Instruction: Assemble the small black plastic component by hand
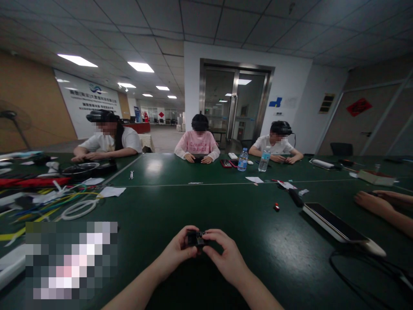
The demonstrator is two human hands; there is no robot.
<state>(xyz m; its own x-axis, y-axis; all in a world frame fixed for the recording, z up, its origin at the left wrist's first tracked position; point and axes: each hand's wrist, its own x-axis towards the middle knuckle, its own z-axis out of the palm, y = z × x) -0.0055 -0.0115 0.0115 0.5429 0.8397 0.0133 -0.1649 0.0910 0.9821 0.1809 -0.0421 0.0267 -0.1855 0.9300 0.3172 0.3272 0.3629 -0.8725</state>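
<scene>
A small black object [198, 239] with several block-like parts is held just above the green table [155, 215], near the centre front. My left hand [181, 246] grips its left side between thumb and fingers. On the other side, my right hand [222, 250] pinches its right edge with thumb and index finger. The fingertips of both hands hide parts of the object, and its finer details are too small to tell.
Cables and a white coil [79, 209] lie at left, near a paper [112, 192]. Rightward are a small red item [276, 207], a white-edged device [338, 224] and a black cable [348, 280]. Bottles [242, 160] stand farther back. Several people sit around; another person's hands [376, 202] rest at right.
</scene>
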